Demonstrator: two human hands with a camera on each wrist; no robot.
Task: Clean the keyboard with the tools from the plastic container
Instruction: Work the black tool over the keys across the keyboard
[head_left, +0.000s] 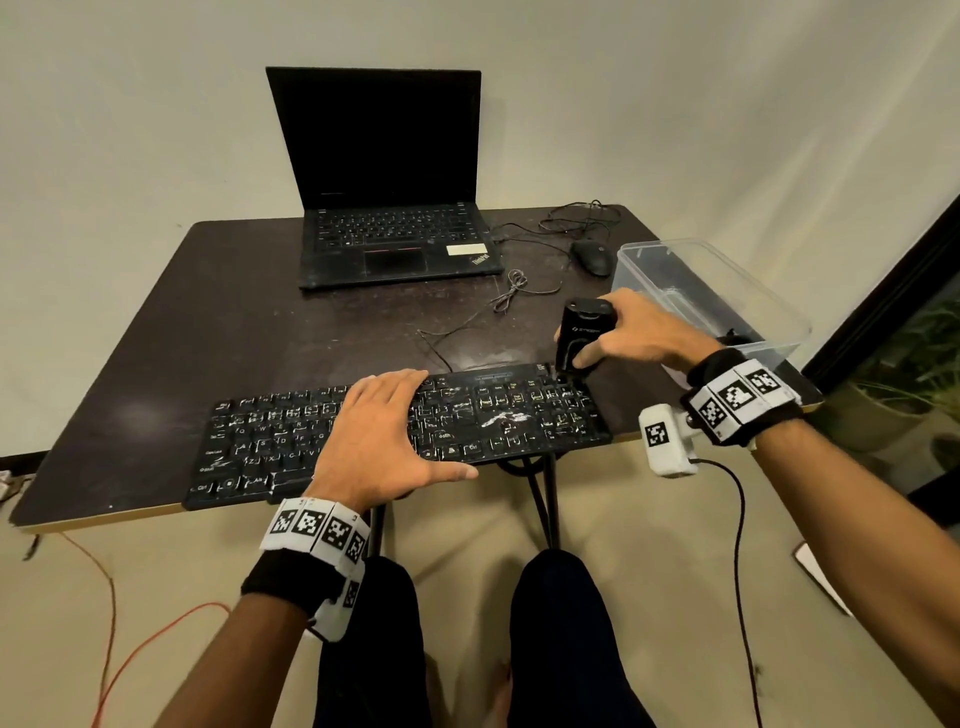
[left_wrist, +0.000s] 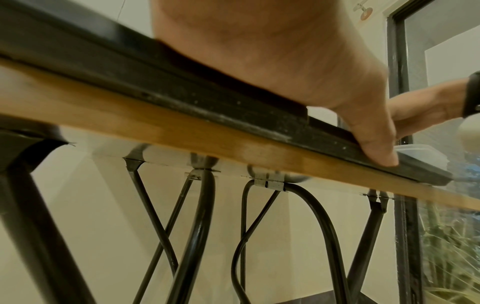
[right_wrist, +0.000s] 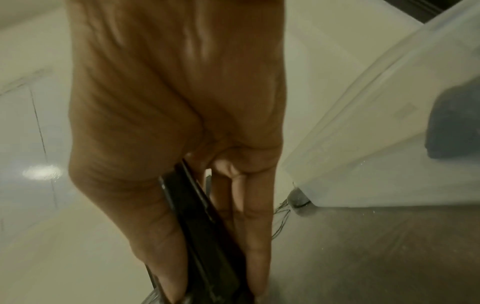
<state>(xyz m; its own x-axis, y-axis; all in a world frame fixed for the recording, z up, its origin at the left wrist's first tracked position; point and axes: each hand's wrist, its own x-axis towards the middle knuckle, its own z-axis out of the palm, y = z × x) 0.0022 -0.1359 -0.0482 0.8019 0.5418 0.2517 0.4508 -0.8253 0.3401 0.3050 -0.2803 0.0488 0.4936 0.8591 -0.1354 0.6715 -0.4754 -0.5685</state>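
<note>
Makeshift office corner of a plain room: dark folding table (head_left: 223, 332) against a bare cream wall (head_left: 675, 104), holding an open laptop (head_left: 384, 208), wired mouse (head_left: 592, 257) and keyboard (head_left: 519, 421).

We see a black keyboard (head_left: 400, 431) w/ white smears, black handheld vacuum (head_left: 579, 332), dark brown table (head_left: 218, 322) w/ tan edge, black laptop (head_left: 384, 208), black mouse (head_left: 592, 257), clear plastic container (head_left: 727, 291), black-and-white checker-pattern wristbands (head_left: 737, 397).
</note>
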